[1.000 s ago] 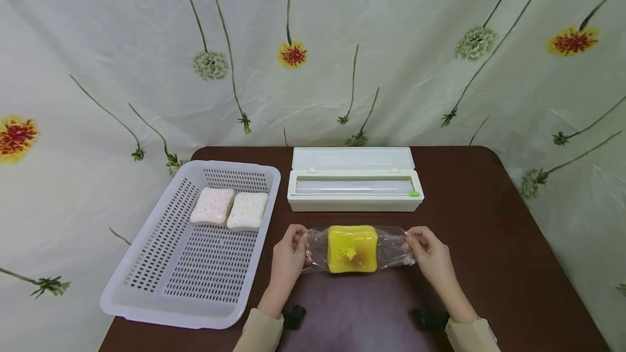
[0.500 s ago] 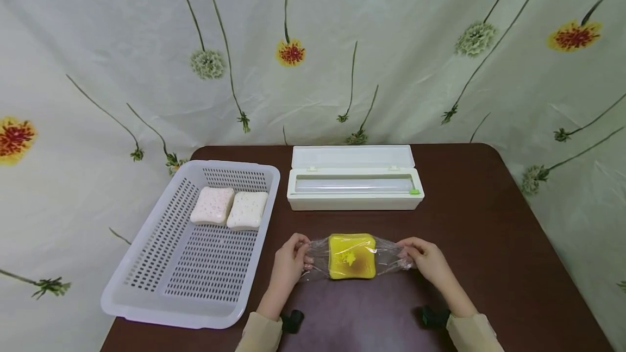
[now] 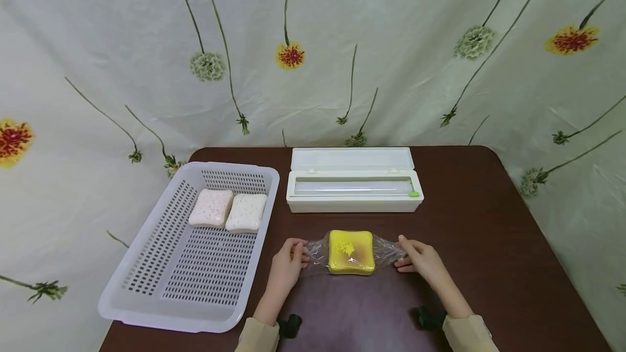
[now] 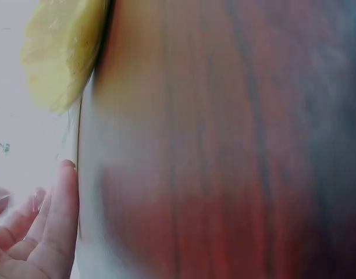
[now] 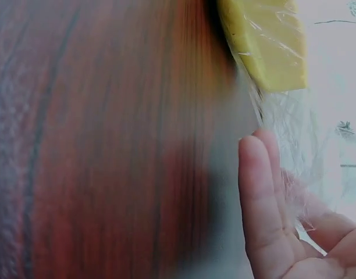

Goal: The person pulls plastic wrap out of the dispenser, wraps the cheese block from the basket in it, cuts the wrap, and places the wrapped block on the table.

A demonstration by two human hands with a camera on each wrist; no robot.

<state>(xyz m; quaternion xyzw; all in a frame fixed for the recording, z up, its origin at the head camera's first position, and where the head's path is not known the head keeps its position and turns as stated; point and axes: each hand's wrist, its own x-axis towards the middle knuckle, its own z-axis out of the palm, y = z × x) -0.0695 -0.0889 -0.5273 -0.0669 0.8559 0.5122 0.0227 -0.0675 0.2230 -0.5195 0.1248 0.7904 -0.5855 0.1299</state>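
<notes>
A yellow, rounded-square block (image 3: 350, 253) with a brownish patch and a small yellow flower-like mark lies wrapped in clear cling film (image 3: 386, 251), low over the table. The film is gathered and stretched out to both sides. My left hand (image 3: 287, 265) pinches its left end between thumb and fingers. On the other side my right hand (image 3: 423, 261) holds the right end, thumb above and fingers below. Creases of film run over the block (image 5: 271, 43) in the right wrist view. The left wrist view shows the block's edge (image 4: 64, 52) beyond my fingers (image 4: 60, 221).
A white cling film dispenser (image 3: 355, 205) with raised lid and green slide cutter (image 3: 414, 194) stands behind the block. Left of it, a white perforated basket (image 3: 146, 316) holds a pink speckled block (image 3: 211, 208) and a white speckled block (image 3: 246, 212). A floral curtain (image 3: 313, 96) hangs behind the table (image 3: 489, 232).
Both hands have moved slightly inward. The film at each side has become narrower and more bunched, and the right thumb now points up over the film end. The block has shifted slightly.
</notes>
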